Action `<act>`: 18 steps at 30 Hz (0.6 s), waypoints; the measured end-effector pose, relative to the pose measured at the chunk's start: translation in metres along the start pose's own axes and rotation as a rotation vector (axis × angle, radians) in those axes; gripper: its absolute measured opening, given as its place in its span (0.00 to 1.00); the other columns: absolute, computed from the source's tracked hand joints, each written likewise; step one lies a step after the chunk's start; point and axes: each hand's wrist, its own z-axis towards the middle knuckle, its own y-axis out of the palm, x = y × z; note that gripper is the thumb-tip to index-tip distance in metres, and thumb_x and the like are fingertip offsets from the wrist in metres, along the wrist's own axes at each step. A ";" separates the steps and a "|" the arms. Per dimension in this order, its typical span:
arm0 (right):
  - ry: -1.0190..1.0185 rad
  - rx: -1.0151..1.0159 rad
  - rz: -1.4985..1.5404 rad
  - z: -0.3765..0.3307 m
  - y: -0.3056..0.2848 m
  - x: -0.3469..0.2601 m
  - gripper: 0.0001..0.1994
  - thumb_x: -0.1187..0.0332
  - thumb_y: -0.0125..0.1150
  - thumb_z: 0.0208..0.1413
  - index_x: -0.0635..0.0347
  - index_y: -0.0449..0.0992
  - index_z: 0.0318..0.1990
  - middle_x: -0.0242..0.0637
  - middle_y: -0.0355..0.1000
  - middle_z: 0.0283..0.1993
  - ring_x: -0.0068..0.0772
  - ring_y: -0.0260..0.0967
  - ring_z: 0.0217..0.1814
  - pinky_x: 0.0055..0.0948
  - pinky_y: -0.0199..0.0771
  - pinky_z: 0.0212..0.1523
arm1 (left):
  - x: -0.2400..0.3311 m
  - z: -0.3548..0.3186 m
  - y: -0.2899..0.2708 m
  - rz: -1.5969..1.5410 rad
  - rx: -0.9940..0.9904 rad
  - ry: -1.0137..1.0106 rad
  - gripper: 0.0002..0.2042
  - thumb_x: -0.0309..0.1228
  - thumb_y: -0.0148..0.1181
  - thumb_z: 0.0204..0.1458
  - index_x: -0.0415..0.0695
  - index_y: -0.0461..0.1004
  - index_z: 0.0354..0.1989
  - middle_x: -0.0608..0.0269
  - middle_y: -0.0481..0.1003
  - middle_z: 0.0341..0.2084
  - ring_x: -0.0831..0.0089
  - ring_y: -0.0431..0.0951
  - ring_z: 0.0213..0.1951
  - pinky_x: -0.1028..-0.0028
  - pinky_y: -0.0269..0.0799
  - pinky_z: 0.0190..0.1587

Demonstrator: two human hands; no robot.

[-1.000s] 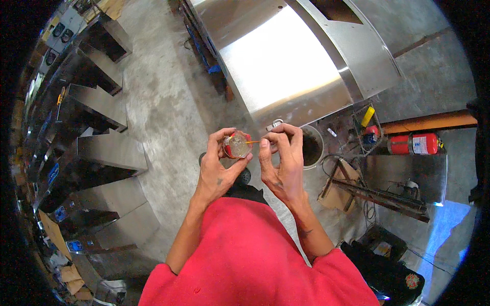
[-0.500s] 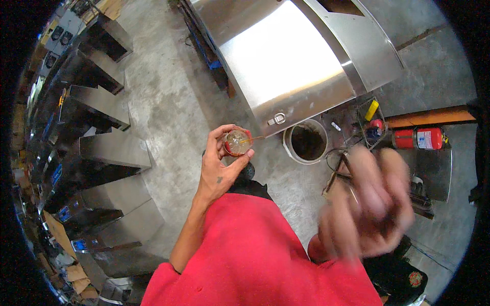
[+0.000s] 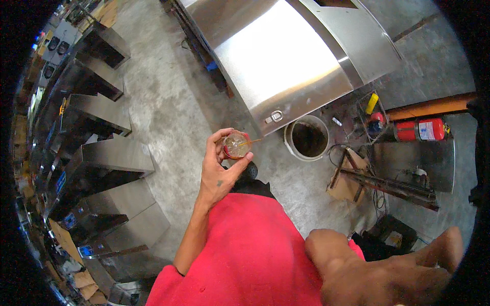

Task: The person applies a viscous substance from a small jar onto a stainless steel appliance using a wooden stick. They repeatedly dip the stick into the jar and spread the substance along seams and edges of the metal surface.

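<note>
Right hand [image 3: 388,270] sits nearest, huge at the lower right edge, fingers loosely spread, holding nothing; it is blurred, so no detail. Red shirt [image 3: 245,255] fills the lower middle.

Left hand [image 3: 217,171] is raised in front of the chest, grip closed around a small clear cup [image 3: 236,145] with a reddish rim and pale brownish liquid inside. Fingers wrap the far side, thumb presses the near side. A thin stick [image 3: 251,142] pokes out of the cup toward the right, unsupported. Cup is held in the air, above the floor, well apart from everything else.

Below the cup: a dark shoe [image 3: 251,171] on the grey concrete floor [image 3: 168,122]. Just right of the cup, farther off, a round bucket [image 3: 307,137] stands on the floor, dark inside. Past it a big stainless steel cabinet panel [image 3: 286,61] with a small latch. Right side: wood scraps, cables, a red fire extinguisher [image 3: 421,130] lying flat. Left side: row of steel housings [image 3: 102,153].

Risks, as judgement: cup is held one-handed by the rim and wall only, so a tilt could slosh liquid onto the shirt or floor. The loose stick could tip out or lever the cup over. Cables on the floor near the feet are a trip hazard.
</note>
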 end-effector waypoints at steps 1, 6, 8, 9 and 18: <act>-0.001 0.008 -0.013 -0.001 -0.001 -0.001 0.18 0.63 0.48 0.71 0.63 0.71 0.61 0.42 0.70 0.50 0.33 0.74 0.43 0.34 0.76 0.43 | 0.001 0.001 0.000 -0.003 -0.001 0.001 0.32 0.22 0.74 0.60 0.41 0.62 0.69 0.54 0.78 0.60 0.69 0.81 0.59 0.68 0.80 0.61; -0.023 0.034 -0.049 -0.004 -0.001 -0.007 0.18 0.65 0.48 0.70 0.63 0.70 0.62 0.43 0.71 0.50 0.34 0.74 0.43 0.35 0.76 0.43 | -0.001 0.002 -0.002 -0.004 0.001 -0.011 0.32 0.22 0.74 0.60 0.42 0.62 0.69 0.55 0.78 0.59 0.69 0.81 0.58 0.69 0.80 0.60; -0.025 0.041 -0.071 -0.005 0.000 -0.008 0.18 0.65 0.48 0.70 0.63 0.70 0.62 0.43 0.72 0.50 0.34 0.75 0.42 0.35 0.77 0.42 | -0.001 0.002 -0.001 -0.001 0.006 -0.019 0.32 0.21 0.74 0.60 0.42 0.62 0.69 0.55 0.78 0.59 0.69 0.81 0.58 0.69 0.80 0.59; -0.028 0.043 -0.079 -0.004 0.000 -0.010 0.18 0.66 0.48 0.70 0.63 0.70 0.62 0.44 0.72 0.50 0.34 0.75 0.42 0.35 0.77 0.42 | 0.000 0.003 0.000 -0.003 0.002 -0.026 0.32 0.21 0.74 0.60 0.42 0.62 0.69 0.55 0.78 0.59 0.69 0.81 0.58 0.69 0.80 0.59; -0.038 0.021 -0.091 -0.006 -0.002 -0.007 0.18 0.69 0.48 0.68 0.62 0.70 0.63 0.45 0.73 0.50 0.35 0.75 0.41 0.35 0.77 0.41 | -0.006 0.002 0.000 -0.021 0.001 0.022 0.33 0.21 0.75 0.58 0.43 0.63 0.69 0.56 0.79 0.59 0.69 0.81 0.58 0.69 0.79 0.60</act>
